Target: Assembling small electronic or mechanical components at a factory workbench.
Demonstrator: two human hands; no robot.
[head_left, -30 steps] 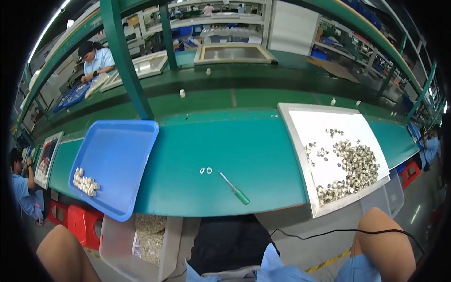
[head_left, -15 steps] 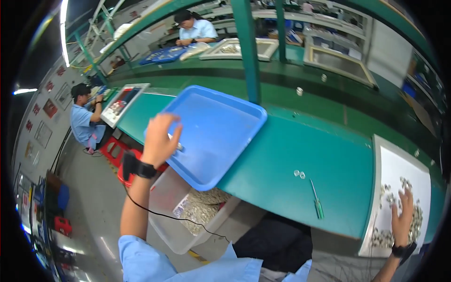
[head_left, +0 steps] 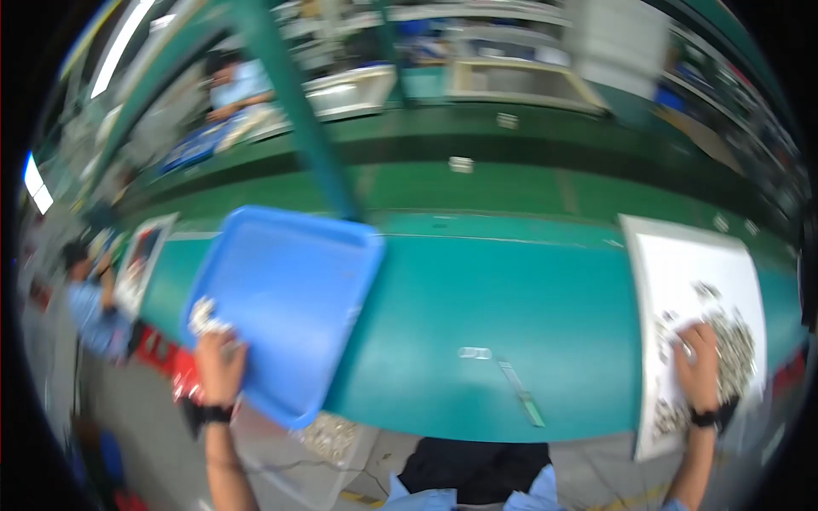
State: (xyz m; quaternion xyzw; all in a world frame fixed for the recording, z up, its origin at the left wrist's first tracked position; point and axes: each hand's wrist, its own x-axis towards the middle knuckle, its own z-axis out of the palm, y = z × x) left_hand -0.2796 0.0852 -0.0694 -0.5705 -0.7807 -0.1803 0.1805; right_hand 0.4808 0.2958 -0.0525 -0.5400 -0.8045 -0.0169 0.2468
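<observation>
At the left, a blue tray (head_left: 281, 289) lies angled on the green table, with a small heap of whitish parts (head_left: 204, 317) by its left edge. My left hand (head_left: 221, 368) is at that edge, its fingers curled and bunched just below the heap. Blur hides what they hold. At the right, my right hand (head_left: 699, 366) is over a white board with a raised frame (head_left: 673, 255). Its fingers are closed around a small silvery part (head_left: 686, 347). Many similar metallic parts (head_left: 734, 349) lie loose beside that hand.
Between tray and board, two small clear pieces (head_left: 475, 353) and a green-handled screwdriver (head_left: 521, 393) lie on the table (head_left: 443, 298). Under the tray's near corner is a plastic bin (head_left: 358, 456) of parts. A green post (head_left: 298, 111) rises behind. Two people sit farther off.
The view has swung and blurred. My left hand has gone from open above the tray to curled at its left edge, where a whitish heap now shows. My right hand's fingers have closed.
</observation>
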